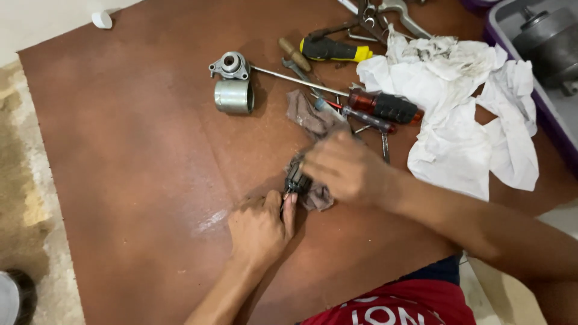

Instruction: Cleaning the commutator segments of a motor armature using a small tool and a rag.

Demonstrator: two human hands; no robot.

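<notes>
Small dark metal part (pixel 296 179) near the centre of the brown board (pixel 132 168), pinched at its lower end by the curled fingers of the left hand (pixel 260 229) and gripped from the 2 o'clock side by the right hand (pixel 346 168), closed over it together with a grey rag (pixel 310 117). At 11 o'clock, well apart, a silver cylinder (pixel 233 96) beside a bearing housing (pixel 229 65). At 1 to 2 o'clock, a red-handled screwdriver (pixel 385 107), a yellow-and-black handled tool (pixel 334 49) and a crumpled white cloth (pixel 463 102).
</notes>
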